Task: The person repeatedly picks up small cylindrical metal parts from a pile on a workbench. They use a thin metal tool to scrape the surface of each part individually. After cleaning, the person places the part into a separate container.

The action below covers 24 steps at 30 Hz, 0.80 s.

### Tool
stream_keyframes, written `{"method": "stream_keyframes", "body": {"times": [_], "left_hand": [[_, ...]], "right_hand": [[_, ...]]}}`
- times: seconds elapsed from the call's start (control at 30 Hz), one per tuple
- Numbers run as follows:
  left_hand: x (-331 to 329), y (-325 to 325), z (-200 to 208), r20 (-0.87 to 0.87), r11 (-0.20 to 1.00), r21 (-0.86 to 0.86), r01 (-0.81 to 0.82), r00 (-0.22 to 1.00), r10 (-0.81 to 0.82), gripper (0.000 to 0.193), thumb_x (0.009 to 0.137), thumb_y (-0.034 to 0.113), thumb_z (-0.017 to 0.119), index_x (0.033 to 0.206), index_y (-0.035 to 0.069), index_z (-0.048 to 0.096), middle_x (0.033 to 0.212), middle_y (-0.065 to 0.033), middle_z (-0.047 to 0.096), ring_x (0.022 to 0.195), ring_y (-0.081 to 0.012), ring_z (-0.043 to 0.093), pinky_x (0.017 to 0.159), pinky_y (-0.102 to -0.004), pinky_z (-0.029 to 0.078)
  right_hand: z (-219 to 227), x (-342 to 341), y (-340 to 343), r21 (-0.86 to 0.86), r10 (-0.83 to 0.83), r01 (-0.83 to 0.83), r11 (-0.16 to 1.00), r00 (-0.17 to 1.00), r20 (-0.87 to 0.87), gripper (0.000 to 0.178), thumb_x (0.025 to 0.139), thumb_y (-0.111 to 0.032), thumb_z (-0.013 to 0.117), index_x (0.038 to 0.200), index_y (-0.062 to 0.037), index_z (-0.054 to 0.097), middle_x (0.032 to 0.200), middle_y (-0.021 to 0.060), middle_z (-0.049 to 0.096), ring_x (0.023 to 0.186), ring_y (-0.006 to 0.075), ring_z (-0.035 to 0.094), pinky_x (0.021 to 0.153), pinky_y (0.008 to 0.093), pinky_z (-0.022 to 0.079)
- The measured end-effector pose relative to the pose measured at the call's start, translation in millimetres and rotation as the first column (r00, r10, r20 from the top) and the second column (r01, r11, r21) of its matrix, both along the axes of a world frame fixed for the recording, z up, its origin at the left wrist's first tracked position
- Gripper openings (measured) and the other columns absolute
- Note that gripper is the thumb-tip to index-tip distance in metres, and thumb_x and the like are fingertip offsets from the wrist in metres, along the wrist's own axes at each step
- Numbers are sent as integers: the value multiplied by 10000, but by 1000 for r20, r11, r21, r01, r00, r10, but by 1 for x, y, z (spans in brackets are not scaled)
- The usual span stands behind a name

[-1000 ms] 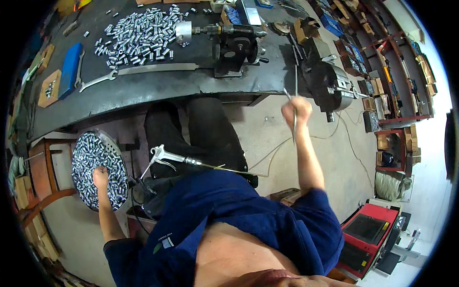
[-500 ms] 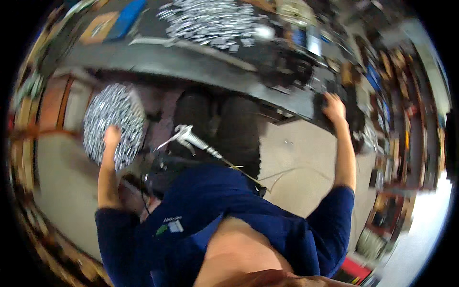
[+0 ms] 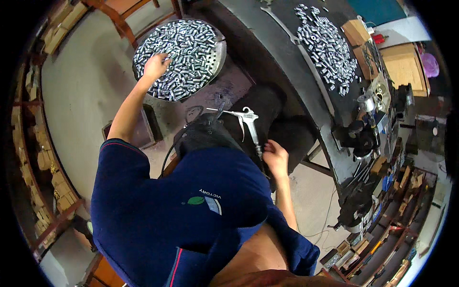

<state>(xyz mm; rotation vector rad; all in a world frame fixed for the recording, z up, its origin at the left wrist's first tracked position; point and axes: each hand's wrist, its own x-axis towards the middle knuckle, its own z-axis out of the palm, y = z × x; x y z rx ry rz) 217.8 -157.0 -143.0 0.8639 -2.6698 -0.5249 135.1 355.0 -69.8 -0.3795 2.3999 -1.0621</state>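
My left hand [image 3: 156,68] is over the heap of short shiny metal sleeves [image 3: 184,50] in a round perforated metal pan [image 3: 217,60]. Its fingers are a little bent and apart, with no sleeve plainly between them. On my lap lies a silver air blow gun [image 3: 249,122], its thin nozzle pointing left. My right hand [image 3: 277,157] is beside the hose end of the gun, above my thigh. Its fingers curl inward, and whatever they may hold is hidden.
A dark workbench [image 3: 282,48] on the right carries a second pile of metal sleeves [image 3: 327,50], a long wrench [image 3: 282,25] and a clamping fixture [image 3: 366,124]. A wooden chair [image 3: 122,19] stands behind the pan. Shelves [image 3: 392,229] line the right side.
The view has turned, so pan and bench appear shifted to the right. My right hand has left the bench edge and come down beside the blow gun. My left hand stays at the pan.
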Motion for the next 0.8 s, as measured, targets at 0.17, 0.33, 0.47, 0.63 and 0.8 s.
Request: {"method": "stream_keyframes", "body": {"times": [0.17, 0.33, 0.47, 0.63, 0.8], "left_hand": [[31, 8, -13, -49, 998, -51, -26, 999, 24, 404, 804, 358, 600, 1070, 53, 605, 1091, -161, 583, 997, -342, 553, 885, -416, 417], [46, 10, -35, -84, 993, -56, -108, 991, 103, 437, 822, 374, 582, 1111, 47, 583, 1168, -153, 549, 1055, -334, 519, 916, -417, 399], [42, 18, -52, -3, 986, -133, -97, 995, 97, 373, 839, 352, 549, 1083, 75, 606, 1154, -139, 549, 1055, -317, 525, 963, -537, 319], [26, 23, -64, -21, 982, -150, -113, 994, 111, 332, 866, 317, 506, 1067, 77, 614, 1126, -208, 536, 1077, -332, 505, 985, -544, 288], [8, 28, -47, -86, 988, -153, 3, 996, -17, 414, 852, 337, 539, 1128, 28, 562, 1190, -206, 499, 1077, -376, 460, 937, -442, 370]], "right_hand": [[-39, -25, -38, -191, 121, -69, 979, 953, 279, 358, 691, -67, 558, 1006, 97, 603, 810, 98, 650, 695, 140, 594, 664, 238, 457], [58, -36, -51, -293, 81, 17, 956, 945, 318, 376, 677, -30, 519, 1018, 118, 572, 758, 114, 637, 669, 151, 594, 591, 248, 471], [105, -46, -72, -488, 30, 209, 848, 899, 437, 537, 628, -66, 483, 1139, 97, 481, 996, 223, 575, 648, 190, 577, 449, 240, 424], [67, -82, -117, -428, 306, 189, 884, 459, 834, 410, 620, -123, 508, 1001, 29, 504, 918, 169, 572, 448, 97, 390, 366, 214, 327], [78, -92, -199, -199, 327, -260, 945, 752, 572, 292, 638, -218, 615, 824, -5, 546, 732, 136, 580, 444, 119, 477, 378, 259, 419]]}}
